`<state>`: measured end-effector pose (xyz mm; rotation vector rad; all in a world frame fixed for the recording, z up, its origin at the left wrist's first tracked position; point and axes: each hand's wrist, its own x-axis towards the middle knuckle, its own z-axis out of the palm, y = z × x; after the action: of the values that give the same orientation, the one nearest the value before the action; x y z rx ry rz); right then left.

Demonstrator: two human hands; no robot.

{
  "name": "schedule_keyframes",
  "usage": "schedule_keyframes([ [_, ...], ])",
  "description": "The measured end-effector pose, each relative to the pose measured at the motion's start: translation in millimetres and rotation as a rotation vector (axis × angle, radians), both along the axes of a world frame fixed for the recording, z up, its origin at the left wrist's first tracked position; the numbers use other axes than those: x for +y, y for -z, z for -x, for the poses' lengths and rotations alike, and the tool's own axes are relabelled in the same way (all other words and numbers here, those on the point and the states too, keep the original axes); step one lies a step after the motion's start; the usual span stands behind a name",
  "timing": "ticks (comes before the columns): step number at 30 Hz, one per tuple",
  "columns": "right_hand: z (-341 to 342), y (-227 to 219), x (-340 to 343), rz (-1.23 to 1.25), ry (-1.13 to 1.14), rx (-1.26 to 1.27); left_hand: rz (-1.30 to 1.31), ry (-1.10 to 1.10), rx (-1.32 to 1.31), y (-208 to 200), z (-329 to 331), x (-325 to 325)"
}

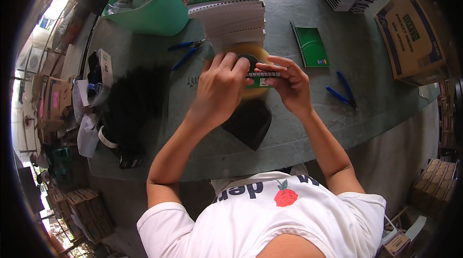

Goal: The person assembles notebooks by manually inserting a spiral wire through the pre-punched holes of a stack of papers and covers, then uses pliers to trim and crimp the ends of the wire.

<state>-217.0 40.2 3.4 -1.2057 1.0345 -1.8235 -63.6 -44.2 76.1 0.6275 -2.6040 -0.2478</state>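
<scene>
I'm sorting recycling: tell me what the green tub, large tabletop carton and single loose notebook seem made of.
Green tub: probably plastic; smooth, moulded-looking rim. Carton: likely cardboard; brown, matte, printed. Notebook: smooth green cover, card or plastic, unclear; thin coil binding, perhaps metal wire.

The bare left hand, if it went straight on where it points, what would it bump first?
Probably the tall stack of white-paged, green-covered notebooks just beyond the left hand, though the gap is hard to judge.

A workshop, by the look of it: blue-handled pliers (345,85) and stacked wire-bound notebooks (234,19) share a broad bench (289,128), cardboard cartons (89,214) piled beyond.
</scene>
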Motion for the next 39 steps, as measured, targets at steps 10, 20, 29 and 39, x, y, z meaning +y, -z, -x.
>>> schedule_keyframes([
  [10,3,17,3,-0.132,0.059,0.086,-0.111,0.102,0.107,3,3,0],
  [20,3,19,9,-0.195,0.260,0.399,-0.184,0.248,0.181,15,32,9],
  [29,17,13,8,-0.067,0.352,0.326,-0.219,0.075,0.010,-2,16,-3],
  [39,26,-12,38,-0.213,0.560,-0.359,-0.077,0.024,0.142,8,36,41],
])
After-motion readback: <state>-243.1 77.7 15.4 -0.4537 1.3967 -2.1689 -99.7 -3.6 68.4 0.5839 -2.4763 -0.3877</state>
